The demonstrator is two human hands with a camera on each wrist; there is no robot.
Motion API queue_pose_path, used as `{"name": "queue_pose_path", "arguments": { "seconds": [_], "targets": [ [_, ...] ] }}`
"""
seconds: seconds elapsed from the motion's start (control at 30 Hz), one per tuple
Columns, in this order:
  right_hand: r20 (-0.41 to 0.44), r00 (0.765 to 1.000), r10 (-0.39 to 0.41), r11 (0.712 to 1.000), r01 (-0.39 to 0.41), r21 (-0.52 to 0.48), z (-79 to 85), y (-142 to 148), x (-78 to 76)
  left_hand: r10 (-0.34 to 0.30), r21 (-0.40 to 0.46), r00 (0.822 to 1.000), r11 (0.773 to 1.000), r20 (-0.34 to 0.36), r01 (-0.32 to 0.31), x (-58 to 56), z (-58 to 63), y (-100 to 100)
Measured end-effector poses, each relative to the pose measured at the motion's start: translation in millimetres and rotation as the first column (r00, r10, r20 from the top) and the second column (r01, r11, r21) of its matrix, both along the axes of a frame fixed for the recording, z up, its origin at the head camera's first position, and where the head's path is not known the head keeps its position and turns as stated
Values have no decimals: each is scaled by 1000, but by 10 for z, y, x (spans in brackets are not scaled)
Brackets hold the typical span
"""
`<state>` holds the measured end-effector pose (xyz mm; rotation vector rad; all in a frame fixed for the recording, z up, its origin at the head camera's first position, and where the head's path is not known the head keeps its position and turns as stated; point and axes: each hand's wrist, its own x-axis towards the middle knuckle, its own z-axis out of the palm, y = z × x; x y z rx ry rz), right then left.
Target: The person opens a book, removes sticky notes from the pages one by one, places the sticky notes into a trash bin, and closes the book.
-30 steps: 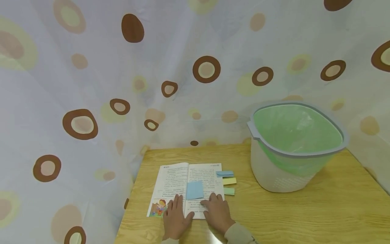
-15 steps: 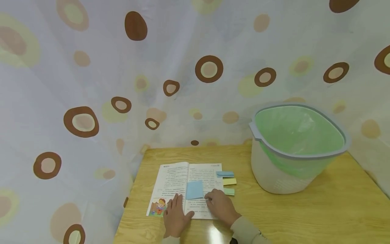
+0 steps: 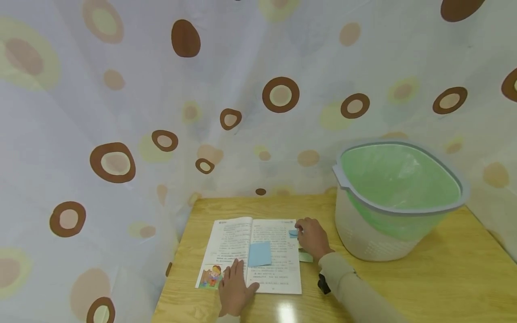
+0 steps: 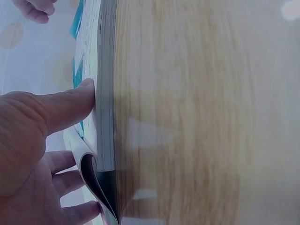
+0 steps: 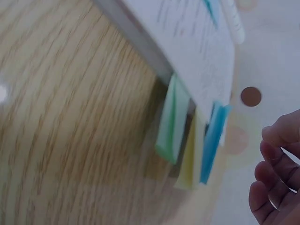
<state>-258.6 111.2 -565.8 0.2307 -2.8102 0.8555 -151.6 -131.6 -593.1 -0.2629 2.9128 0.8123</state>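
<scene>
An open book [image 3: 274, 281] with printed pages lies on the table, a square blue sticky note [image 3: 260, 254] near the middle of its spread. Across the lower left page rests my left hand [image 3: 234, 289], fingers spread, its thumb on the page edges in the left wrist view. Over the right page's outer edge hovers my right hand [image 3: 313, 237], by the folded blue tab [image 3: 293, 233]. In the right wrist view its loosely bent fingers [image 5: 267, 171] hold nothing and stand apart from the blue, yellow [image 5: 189, 161] and green [image 5: 171, 126] tabs jutting from the book.
At the right of the wooden table [image 3: 404, 291] stands a pale basket [image 3: 373, 237] with a grey rim and a green liner [image 3: 400, 179]. A spotted curtain [image 3: 250, 58] hangs behind the table and at both sides.
My right hand has lifted from the lower right page and moved up and right to the blue tab, now covering most of the yellow one. The left hand has stayed on the book.
</scene>
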Motion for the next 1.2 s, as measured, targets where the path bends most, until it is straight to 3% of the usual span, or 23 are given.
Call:
{"name": "queue_pose_path", "arguments": {
  "seconds": [0.2,0.4,0.63,0.9,1.2],
  "targets": [
    [-1,999,47,995,-47,84,-147,-7,-84,28,26,999,999,-18,-28,-11,-18,5],
    [81,996,45,972,-62,225,-201,-21,-121,-7,43,998,999,-67,10,-14,-1,13],
    [111,993,44,958,-73,277,-267,-41,-174,3,30,998,1000,-56,-1,-2,3,-1],
    [75,996,42,951,-64,304,-255,-78,-198,10,22,998,1000,-59,-8,-8,-5,-36],
    [20,999,30,922,-35,386,-266,-99,-192,-4,26,999,1000,-43,5,16,-43,-37]
  ]
}}
